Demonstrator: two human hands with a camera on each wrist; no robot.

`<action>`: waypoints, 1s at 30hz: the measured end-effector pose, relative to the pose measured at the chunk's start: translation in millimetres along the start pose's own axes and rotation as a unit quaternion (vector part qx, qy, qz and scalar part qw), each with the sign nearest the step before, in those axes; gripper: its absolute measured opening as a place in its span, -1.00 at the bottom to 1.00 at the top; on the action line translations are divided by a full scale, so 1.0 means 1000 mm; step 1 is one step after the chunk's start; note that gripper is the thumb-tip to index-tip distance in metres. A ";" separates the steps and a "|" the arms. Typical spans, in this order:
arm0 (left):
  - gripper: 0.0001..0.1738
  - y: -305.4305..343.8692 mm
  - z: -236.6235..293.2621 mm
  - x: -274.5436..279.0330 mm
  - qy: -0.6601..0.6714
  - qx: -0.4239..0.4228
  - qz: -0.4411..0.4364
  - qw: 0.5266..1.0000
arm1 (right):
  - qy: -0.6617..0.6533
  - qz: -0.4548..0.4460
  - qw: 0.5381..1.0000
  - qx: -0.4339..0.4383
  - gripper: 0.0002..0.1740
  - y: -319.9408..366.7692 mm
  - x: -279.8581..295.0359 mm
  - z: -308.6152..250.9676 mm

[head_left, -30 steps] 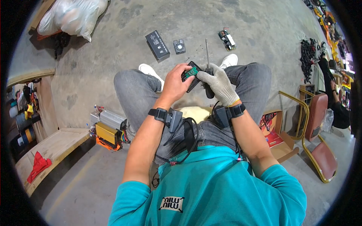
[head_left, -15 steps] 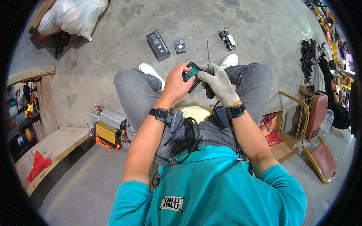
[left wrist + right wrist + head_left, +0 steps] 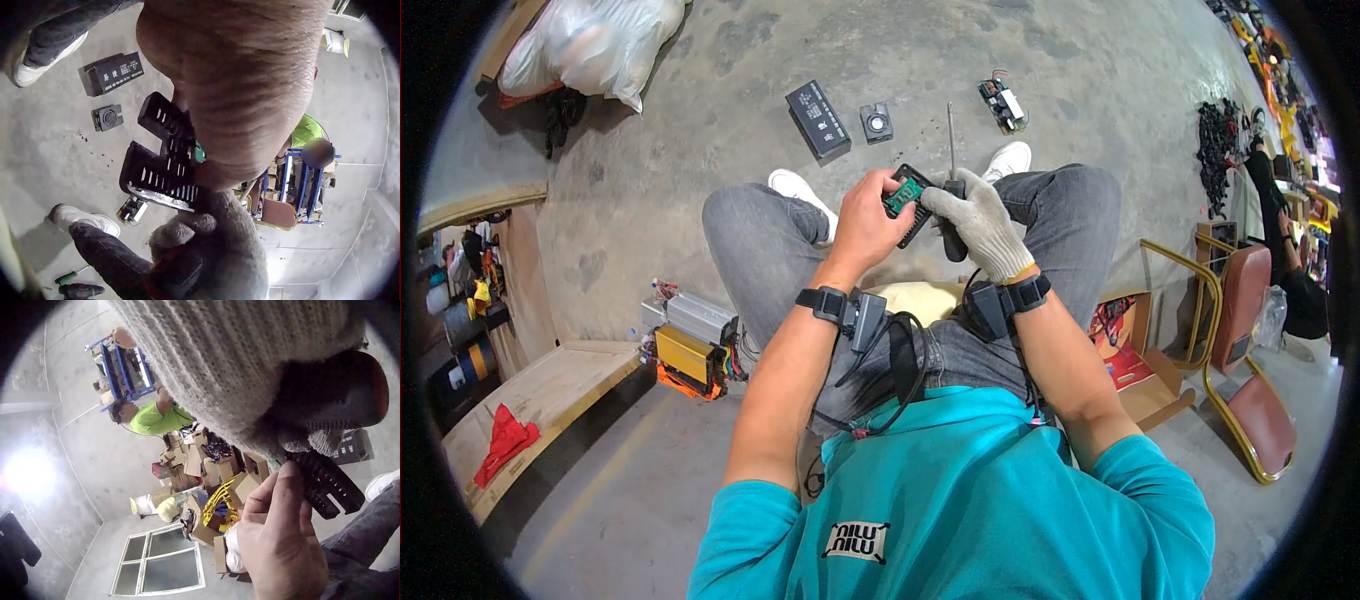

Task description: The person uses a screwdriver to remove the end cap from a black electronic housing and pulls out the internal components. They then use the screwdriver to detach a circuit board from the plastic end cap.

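Note:
My bare left hand point(image 3: 866, 218) grips a black slotted plastic casing point(image 3: 167, 164), with its thumb over a small green circuit board point(image 3: 904, 194) at the casing's inner side. In the left wrist view the casing's outer face shows rows of slots and a notch cut into one edge. My gloved right hand point(image 3: 982, 224) holds a screwdriver point(image 3: 954, 240) by its thick black handle, the long metal shaft pointing away from me. The gloved thumb and fingertips are right at the casing's edge, beside the board. In the right wrist view the glove hides much of the casing.
On the concrete floor ahead lie a black box with white lettering point(image 3: 818, 118), a small black part with a round centre point(image 3: 876, 123) and a loose circuit board with components point(image 3: 1002, 107). A silver and yellow device point(image 3: 685, 345) stands left; a chair point(image 3: 1245, 310) and an open carton point(image 3: 1145, 385) stand right.

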State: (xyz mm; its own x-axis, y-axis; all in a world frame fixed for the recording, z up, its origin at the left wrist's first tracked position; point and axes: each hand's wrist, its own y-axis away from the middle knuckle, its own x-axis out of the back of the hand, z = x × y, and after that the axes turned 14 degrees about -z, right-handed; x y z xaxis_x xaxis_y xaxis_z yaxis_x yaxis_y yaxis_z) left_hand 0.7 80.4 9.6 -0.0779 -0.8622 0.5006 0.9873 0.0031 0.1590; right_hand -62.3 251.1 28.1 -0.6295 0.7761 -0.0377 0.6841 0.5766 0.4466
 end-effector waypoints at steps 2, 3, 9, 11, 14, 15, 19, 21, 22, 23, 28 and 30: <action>-0.64 0.000 0.000 -0.001 0.005 0.007 -0.002 1.000 | 0.013 0.002 1.000 -0.004 -0.57 0.000 0.001 0.000; -0.64 0.000 0.000 -0.001 0.009 0.014 -0.003 1.000 | 0.026 0.003 1.000 -0.008 -0.57 0.000 0.001 0.000; -0.64 0.000 -0.002 -0.002 -0.003 -0.006 -0.004 1.000 | 0.025 0.008 1.000 -0.017 -0.57 0.002 0.002 -0.003; -0.64 0.000 -0.002 -0.002 0.001 -0.014 -0.003 1.000 | 0.020 0.011 1.000 -0.010 -0.57 0.000 0.002 0.000; -0.64 0.000 -0.001 -0.003 0.002 -0.032 0.006 0.999 | 0.021 0.012 1.000 -0.008 -0.57 0.000 0.002 -0.002; -0.63 0.000 -0.001 -0.003 -0.001 -0.043 0.013 0.999 | 0.028 0.011 0.999 -0.013 -0.57 0.000 0.003 -0.003; -0.62 0.001 0.004 0.001 0.010 -0.026 -0.024 0.999 | 0.023 0.012 0.999 -0.019 -0.57 -0.001 0.003 0.001; -0.59 0.001 0.000 -0.001 -0.093 -0.111 -0.012 0.989 | 0.035 0.017 0.999 -0.031 -0.58 -0.001 0.004 0.002; -0.59 0.001 -0.002 -0.002 -0.093 -0.111 -0.012 0.989 | 0.035 0.017 0.999 -0.031 -0.58 -0.001 0.004 0.003; -0.59 0.000 -0.002 -0.002 -0.088 -0.118 -0.009 0.989 | 0.030 0.018 0.999 -0.026 -0.58 -0.001 0.004 0.003; -0.58 -0.001 -0.001 -0.004 -0.005 -0.085 -0.012 0.996 | 0.037 0.026 0.999 -0.014 -0.58 0.001 0.003 -0.001; -0.54 -0.001 0.000 -0.005 -0.004 -0.079 0.019 0.997 | 0.011 0.015 1.000 -0.011 -0.58 0.000 0.002 -0.001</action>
State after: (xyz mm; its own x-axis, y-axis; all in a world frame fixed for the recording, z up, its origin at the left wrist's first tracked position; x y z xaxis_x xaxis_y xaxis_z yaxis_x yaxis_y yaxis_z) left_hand -0.3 84.2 6.5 -0.0414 -0.8590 0.5103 0.9990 -0.0451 0.0051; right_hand -63.7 252.7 29.0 -0.6179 0.7863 -0.0042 0.6939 0.5477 0.4674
